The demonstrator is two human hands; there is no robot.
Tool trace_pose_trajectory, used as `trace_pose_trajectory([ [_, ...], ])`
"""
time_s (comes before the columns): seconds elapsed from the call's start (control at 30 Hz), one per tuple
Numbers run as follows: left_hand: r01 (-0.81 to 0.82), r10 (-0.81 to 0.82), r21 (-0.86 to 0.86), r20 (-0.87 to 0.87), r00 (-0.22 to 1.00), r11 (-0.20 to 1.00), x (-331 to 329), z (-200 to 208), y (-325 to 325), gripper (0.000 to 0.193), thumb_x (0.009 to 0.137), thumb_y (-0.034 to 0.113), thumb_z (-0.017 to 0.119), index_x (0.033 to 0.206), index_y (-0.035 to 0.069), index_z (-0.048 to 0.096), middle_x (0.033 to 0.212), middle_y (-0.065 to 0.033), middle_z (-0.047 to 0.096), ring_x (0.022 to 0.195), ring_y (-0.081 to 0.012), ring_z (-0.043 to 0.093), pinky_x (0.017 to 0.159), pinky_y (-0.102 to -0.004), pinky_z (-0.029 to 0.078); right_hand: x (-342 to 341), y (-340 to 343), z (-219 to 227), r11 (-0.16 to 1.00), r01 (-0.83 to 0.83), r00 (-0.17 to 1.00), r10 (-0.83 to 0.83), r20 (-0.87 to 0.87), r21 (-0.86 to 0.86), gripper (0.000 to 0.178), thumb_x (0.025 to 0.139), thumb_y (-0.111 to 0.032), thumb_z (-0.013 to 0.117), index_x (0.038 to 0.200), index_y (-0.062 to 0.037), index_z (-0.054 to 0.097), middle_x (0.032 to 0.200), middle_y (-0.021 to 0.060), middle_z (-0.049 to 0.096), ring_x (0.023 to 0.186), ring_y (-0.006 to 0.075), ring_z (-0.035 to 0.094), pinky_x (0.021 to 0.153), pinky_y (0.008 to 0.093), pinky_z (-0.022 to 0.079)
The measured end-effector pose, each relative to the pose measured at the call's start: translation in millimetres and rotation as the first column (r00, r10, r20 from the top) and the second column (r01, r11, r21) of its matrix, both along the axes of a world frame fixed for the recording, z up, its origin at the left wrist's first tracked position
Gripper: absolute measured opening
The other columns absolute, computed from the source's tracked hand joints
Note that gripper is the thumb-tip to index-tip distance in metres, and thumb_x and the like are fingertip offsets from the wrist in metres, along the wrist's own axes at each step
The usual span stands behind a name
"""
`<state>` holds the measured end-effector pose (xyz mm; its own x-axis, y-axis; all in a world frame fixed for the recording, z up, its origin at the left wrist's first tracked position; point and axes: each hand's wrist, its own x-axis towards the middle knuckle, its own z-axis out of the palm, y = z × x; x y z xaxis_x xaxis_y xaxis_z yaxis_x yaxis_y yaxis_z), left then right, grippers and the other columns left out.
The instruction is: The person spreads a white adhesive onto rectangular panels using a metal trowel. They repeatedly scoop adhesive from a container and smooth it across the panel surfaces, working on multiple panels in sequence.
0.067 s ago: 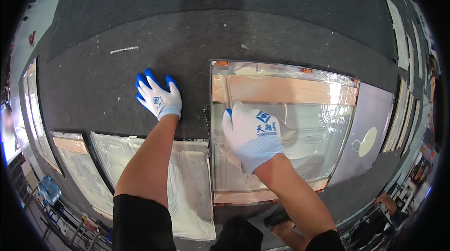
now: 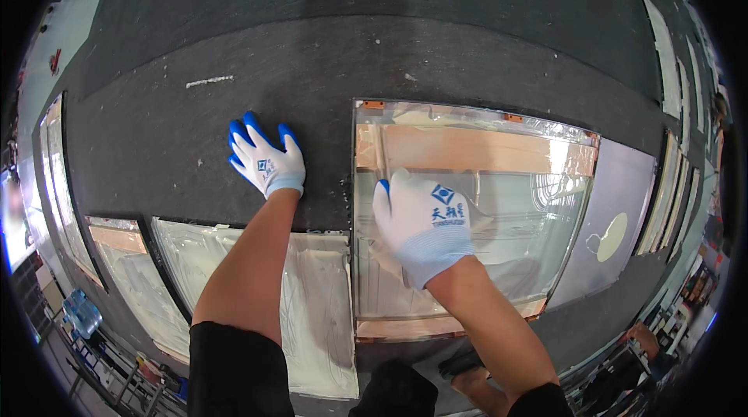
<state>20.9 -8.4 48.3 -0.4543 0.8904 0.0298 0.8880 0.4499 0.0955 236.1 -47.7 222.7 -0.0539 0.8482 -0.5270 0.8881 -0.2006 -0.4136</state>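
A: Step? The right hand [image 2: 425, 224] lies flat, fingers spread, pressing the clear film-wrapped panel [image 2: 499, 207]; it grips nothing.

B: The left hand [image 2: 266, 160], also spread flat, rests on the dark mat [image 2: 156, 144] left of the panel. Next move probably calls for even pressure, smoothing rightward.

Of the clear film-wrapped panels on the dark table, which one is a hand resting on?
The large clear panel with copper-coloured strips, right of centre: the right hand lies flat on it. The left hand rests on the bare dark table.
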Motion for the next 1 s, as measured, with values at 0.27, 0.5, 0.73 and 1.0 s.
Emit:
trace_pose_trajectory([
  [0.27, -0.006, 0.009, 0.062, -0.055, 0.998, 0.998, 1, -8, 6, 0.069, 0.092, 0.040, 0.062, 0.152, 0.014, 0.039, 0.159, -0.0169, 0.033, 0.148, -0.0354, 0.029, 0.120, -0.0568, 0.020, -4, 10, -15, 0.993, 0.107, 0.990, -0.102, -0.095, 0.055, 0.039, 0.099, -0.036, 0.051, 0.084, -0.0024, 0.064, 0.076, 0.0220, 0.068, 0.074, 0.0408, 0.068, 0.072, 0.0508, 0.053],
  [0.5, 0.024, -0.013, 0.069, -0.154, 0.988, 0.997, -1, -13, 7, 0.059, 0.097, 0.044, 0.055, 0.149, 0.017, 0.043, 0.157, -0.0133, 0.039, 0.145, -0.0318, 0.036, 0.116, -0.0561, 0.027, 87, -6, -47, 0.946, 0.323, 0.935, -0.323, -0.145, -0.022, 0.039, 0.095, -0.040, 0.054, 0.096, -0.0029, 0.066, 0.087, 0.0237, 0.070, 0.082, 0.0415, 0.069, 0.073, 0.0505, 0.053],
  [0.73, 0.013, -0.001, 0.065, -0.180, 0.984, 0.998, -4, -20, 7, 0.061, 0.099, 0.044, 0.053, 0.153, 0.021, 0.037, 0.161, -0.0115, 0.034, 0.147, -0.0308, 0.033, 0.119, -0.0547, 0.024, 290, -64, -51, 0.650, 0.760, 0.649, -0.757, -0.074, 0.014, 0.035, 0.097, -0.028, 0.066, 0.077, 0.0006, 0.064, 0.055, -0.0002, 0.052, 0.050, 0.0077, 0.049, 0.044, 0.0319, 0.038],
  [1.0, -0.002, -0.016, -0.056, -0.321, 0.947, 0.998, -17, -23, 7, 0.058, 0.102, 0.043, 0.051, 0.154, 0.018, 0.040, 0.155, -0.0091, 0.042, 0.141, -0.0282, 0.041, 0.111, -0.0531, 0.036, 362, -79, -11, 0.720, 0.673, 0.707, -0.693, 0.141, 0.170, 0.045, 0.093, -0.042, 0.066, 0.107, 0.0010, 0.069, 0.078, 0.0078, 0.069, 0.071, 0.0182, 0.065, 0.066, 0.0370, 0.055],
])
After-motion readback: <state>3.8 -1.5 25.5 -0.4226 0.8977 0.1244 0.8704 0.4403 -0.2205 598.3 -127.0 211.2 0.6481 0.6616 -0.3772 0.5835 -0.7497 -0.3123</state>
